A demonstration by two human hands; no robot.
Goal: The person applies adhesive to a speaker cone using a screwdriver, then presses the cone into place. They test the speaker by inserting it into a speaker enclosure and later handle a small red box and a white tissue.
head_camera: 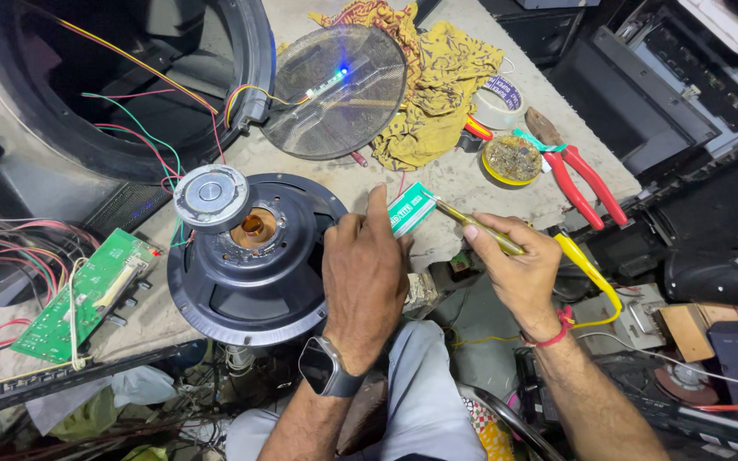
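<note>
Big black speaker cabinet [10,128] top left, round cut-out open, coloured wires [143,128] trailing out of it onto the bench [471,183].

Black speaker driver [249,265] lies on the bench just in front of me, back side up, copper-coloured coil opening in the middle. Round grey magnet piece [210,196] sits on its upper left edge, tilted off centre.

Round mesh grille [335,90] behind the driver, small blue light lit on it, leaning on a yellow cloth [437,77].

Green circuit board [87,294] left of the driver, wires attached.

My left hand [365,277], watch on the wrist, rests on the driver's right rim. Thumb and fingers pinch a small green-and-white tube [412,209] just above the rim, so that hand is closed on the tube.

My right hand [518,269] is apart from the left, to its right, closed around a thin brass-coloured tool [471,226] with a yellow handle [591,273]. Tool tip touches the end of the tube.

Red-handled pliers [587,179] lie right of centre, well clear of both hands. Next to them a round tin [512,160] with crusty residue inside, and a roll of tape [501,98] behind that.
</note>
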